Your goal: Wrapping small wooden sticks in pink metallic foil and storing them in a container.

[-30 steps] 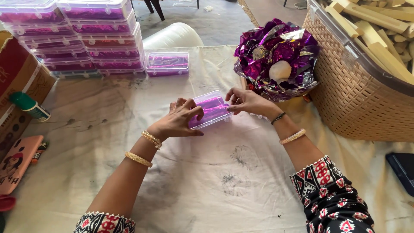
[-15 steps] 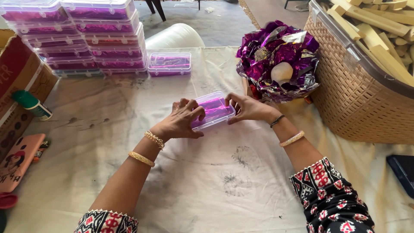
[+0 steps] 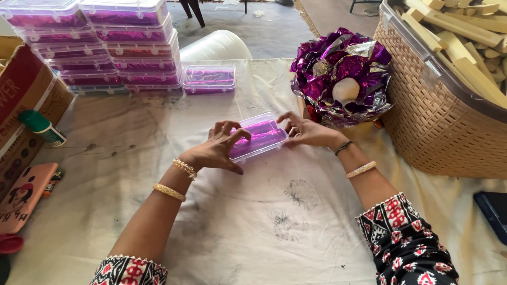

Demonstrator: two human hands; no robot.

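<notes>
Head view: one camera, looking down at both hands.
Left hand: grasping the near-left end of one clear plastic box, fingers curled over its lid.
Right hand: grasping the same box at its far-right end.
Box: between the two hands, tilted, on the white cloth, purple foil inside.
Beyond left hand: stacked boxes, two columns; single box beside them.
Beyond right hand: one purple foil bundle; further right, one wicker basket.

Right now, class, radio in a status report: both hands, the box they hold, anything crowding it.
Left hand and right hand grip the clear box, one at each end. Purple contents inside, lid on. Foil heap close behind; cloth in front bare.
</notes>
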